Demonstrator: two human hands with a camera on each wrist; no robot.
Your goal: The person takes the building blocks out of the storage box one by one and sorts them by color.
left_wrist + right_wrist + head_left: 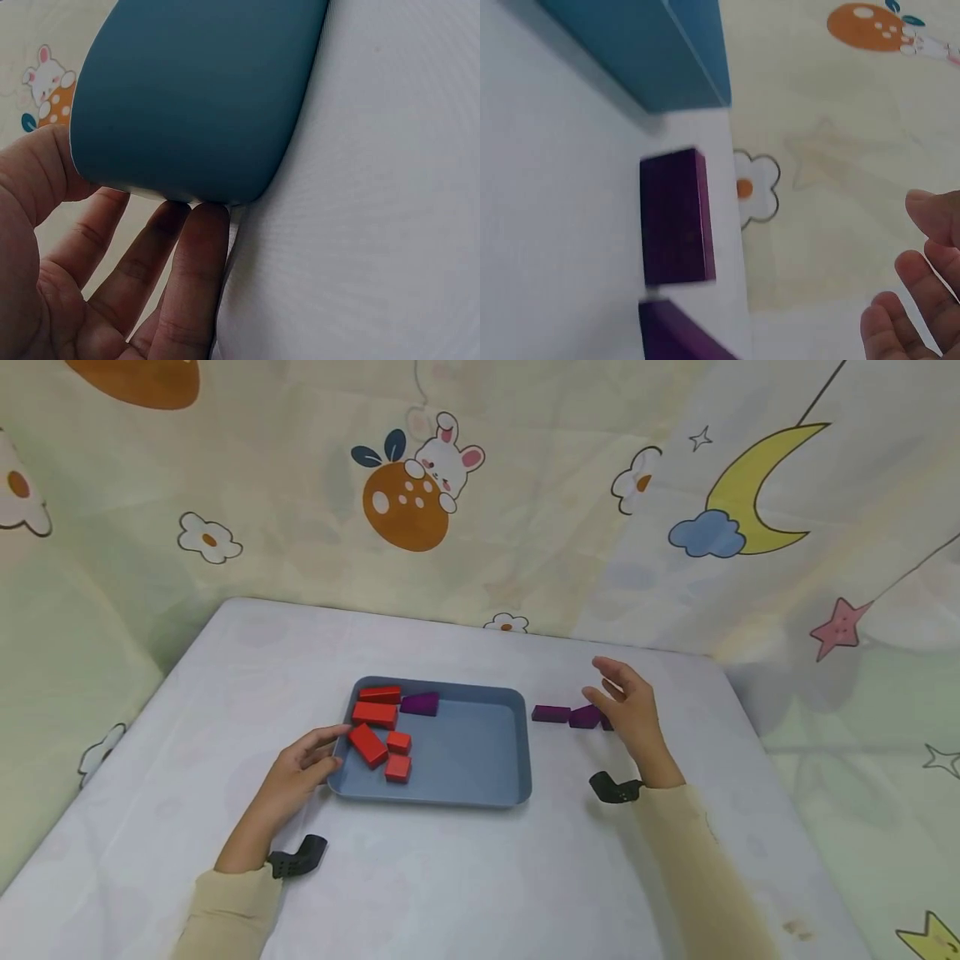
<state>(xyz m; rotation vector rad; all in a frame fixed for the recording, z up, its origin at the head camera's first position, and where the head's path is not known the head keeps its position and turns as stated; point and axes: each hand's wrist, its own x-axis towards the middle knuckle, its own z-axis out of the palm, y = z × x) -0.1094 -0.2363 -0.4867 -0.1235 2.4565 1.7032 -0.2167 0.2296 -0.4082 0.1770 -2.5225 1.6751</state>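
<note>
My left hand (298, 768) is at the left wall of a blue-grey tray (480, 799); its thumb reaches the rim and its fingertips (204, 217) press the outer wall. Inside the tray lie several red blocks (375, 716), grouped at the left, and one purple block (420, 703) beside them. Right of the tray a purple rectangular block (551, 714) lies in a row with a tapered purple block (584, 717) and another partly hidden one. Over the right end of that row hovers my right hand (633, 714), fingers apart and loosely bent, holding nothing.
The tray stands on a white-covered table (480, 885). Behind it hangs a patterned cloth (540, 552) with cartoon prints, which also encloses the sides. A black wrist camera (298, 857) sits on the left wrist, and another wrist camera (615, 788) on the right.
</note>
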